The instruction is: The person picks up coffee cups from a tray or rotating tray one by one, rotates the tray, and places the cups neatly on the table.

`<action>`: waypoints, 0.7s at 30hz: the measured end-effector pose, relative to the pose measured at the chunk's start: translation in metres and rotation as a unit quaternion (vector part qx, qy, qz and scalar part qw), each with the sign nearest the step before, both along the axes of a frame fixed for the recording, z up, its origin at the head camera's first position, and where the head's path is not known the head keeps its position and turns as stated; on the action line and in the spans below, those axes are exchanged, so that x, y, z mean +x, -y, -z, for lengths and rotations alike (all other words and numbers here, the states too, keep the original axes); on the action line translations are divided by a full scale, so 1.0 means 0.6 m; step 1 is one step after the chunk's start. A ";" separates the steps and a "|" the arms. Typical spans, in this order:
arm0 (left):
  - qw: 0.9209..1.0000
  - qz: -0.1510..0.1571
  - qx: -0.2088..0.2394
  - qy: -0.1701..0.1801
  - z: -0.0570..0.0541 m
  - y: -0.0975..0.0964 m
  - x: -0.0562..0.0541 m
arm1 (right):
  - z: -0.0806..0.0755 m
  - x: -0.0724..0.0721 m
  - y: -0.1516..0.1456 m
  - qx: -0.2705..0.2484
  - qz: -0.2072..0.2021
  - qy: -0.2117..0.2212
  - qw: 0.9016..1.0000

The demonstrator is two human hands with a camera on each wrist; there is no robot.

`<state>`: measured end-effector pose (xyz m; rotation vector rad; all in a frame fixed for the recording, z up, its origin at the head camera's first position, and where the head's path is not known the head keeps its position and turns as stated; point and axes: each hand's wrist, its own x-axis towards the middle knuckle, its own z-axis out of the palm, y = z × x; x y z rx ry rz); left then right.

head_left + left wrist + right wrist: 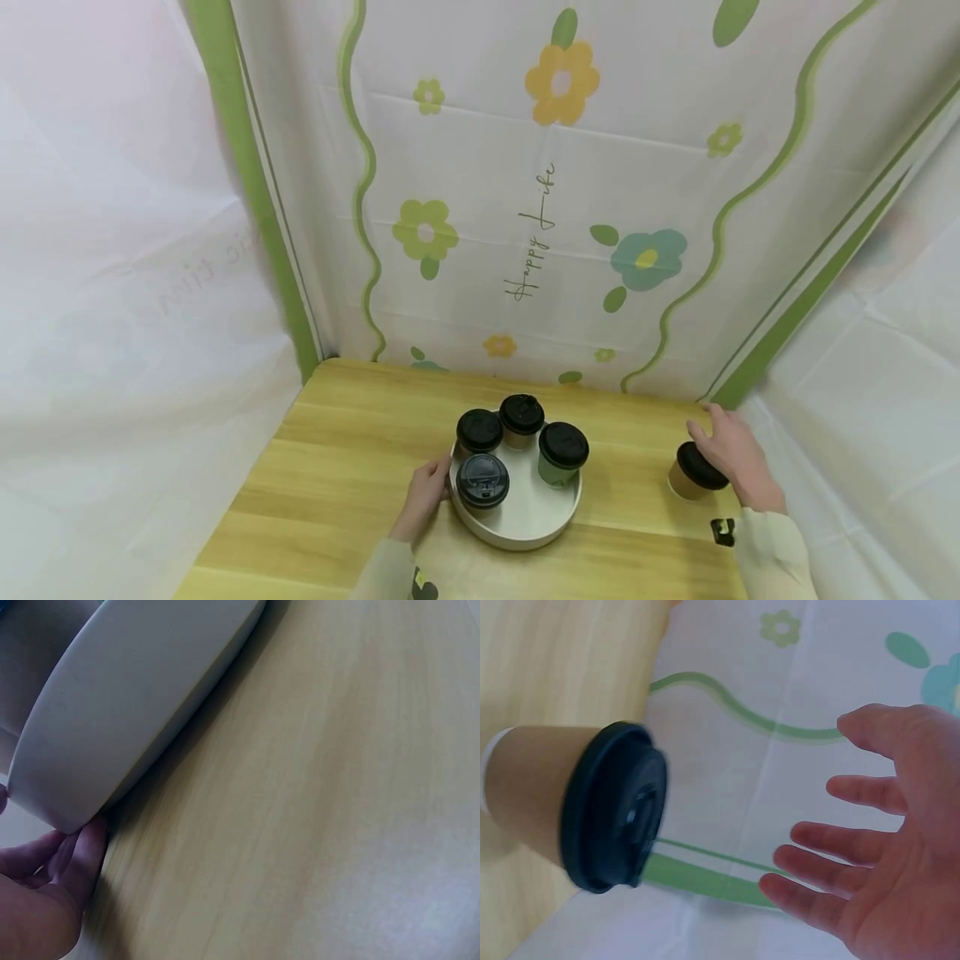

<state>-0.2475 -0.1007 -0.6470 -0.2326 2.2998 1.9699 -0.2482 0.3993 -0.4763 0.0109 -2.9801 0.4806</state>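
A round white tray [517, 533] sits on the table, bearing several black-lidded paper cups. Among them are a green cup [558, 471], a brown cup [519, 437] behind it and a cup with a glossy lid [482, 481] in front. My left hand [426, 493] grips the tray's left side, fingertips at its bottom edge in the left wrist view. Off to the right, a brown paper cup [544, 787] with a black lid [619, 810] stands upright on the table. Over that cup my right hand [885, 832] is held with fingers spread, apart from the lid and holding nothing.
The wooden table [337, 467] runs back to a white flowered curtain [480, 250]. More white sheeting hangs at the left [135, 292] and at the right [877, 375], close beside the lone cup.
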 end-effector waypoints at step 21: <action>0.999 0.012 0.043 0.027 -0.009 0.002 -0.001 | -0.033 -0.003 0.048 -0.018 -0.045 -0.036 0.998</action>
